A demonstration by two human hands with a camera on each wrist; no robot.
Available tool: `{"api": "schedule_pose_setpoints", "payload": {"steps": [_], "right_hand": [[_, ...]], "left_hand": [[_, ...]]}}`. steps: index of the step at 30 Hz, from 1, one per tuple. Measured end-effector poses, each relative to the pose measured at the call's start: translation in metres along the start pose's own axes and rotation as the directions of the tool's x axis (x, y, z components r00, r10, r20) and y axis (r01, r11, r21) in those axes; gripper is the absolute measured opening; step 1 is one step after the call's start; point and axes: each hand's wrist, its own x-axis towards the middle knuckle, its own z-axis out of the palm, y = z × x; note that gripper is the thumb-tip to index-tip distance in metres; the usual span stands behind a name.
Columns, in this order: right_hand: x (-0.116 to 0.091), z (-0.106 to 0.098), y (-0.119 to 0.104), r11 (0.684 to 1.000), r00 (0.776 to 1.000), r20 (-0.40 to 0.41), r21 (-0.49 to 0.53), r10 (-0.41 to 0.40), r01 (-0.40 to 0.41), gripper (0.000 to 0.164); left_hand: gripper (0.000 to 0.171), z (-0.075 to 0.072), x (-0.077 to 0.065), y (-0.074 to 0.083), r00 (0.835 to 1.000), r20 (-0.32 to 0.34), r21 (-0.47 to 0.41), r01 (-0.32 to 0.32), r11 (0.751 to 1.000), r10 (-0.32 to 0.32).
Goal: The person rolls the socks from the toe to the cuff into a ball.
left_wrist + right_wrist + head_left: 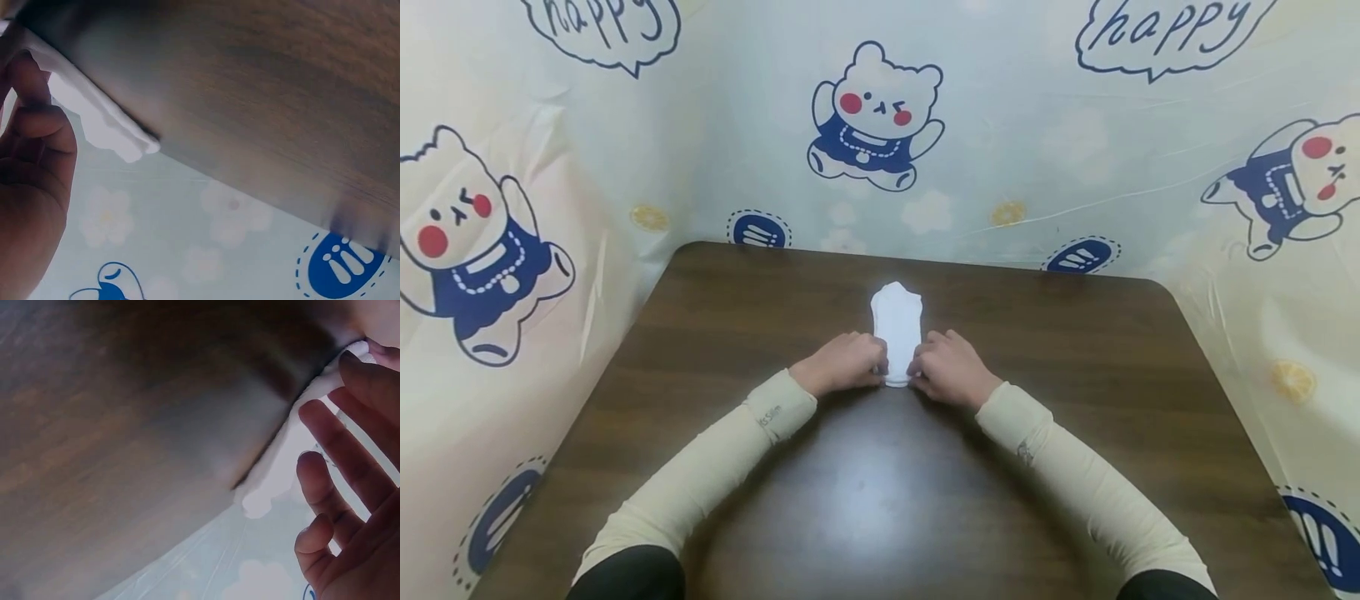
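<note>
A small folded white cloth (897, 329) lies lengthwise on the brown table, its far end uneven and its near end rounded. Its exact kind cannot be told. At its near left corner, my left hand (848, 364) pinches the edge with thumb and forefinger, the other fingers curled in. The right hand (953, 369) pinches the near right corner, and its remaining fingers are loosely bent beside the cloth (284, 456), as the right wrist view shows. In the left wrist view, the cloth (94, 112) runs away from the left hand (37, 156) along the tabletop.
The dark wood table (865, 492) has rounded far corners. Behind and beside it hangs a pale curtain (1000, 108) printed with bears, lettering and flowers. Both forearms, in cream sleeves (700, 467), reach in from the near edge.
</note>
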Motion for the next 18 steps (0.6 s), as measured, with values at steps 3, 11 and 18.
{"api": "schedule_pose_setpoints", "payload": {"steps": [3, 11, 18], "right_hand": [[-0.0009, 0.0007, -0.0006, 1.0, 1.0, 0.014, -0.013, 0.007, -0.007, 0.014], [-0.0016, 0.003, -0.001, 0.993, 0.994, -0.02, 0.041, 0.108, -0.107, 0.023], [-0.0029, 0.0006, 0.0009, 0.964, 0.967, -0.073, 0.134, 0.242, -0.231, 0.021]], "left_hand": [[0.008, 0.0027, 0.0003, 0.0027, 1.0, -0.006, 0.035, -0.03, 0.999, 0.03], [0.004, 0.0001, -0.0005, 0.0076, 0.996, -0.066, -0.05, 0.063, 0.997, -0.066], [0.005, -0.0061, -0.0007, 0.0091, 0.982, -0.086, -0.284, 0.137, 0.949, -0.167]]}}
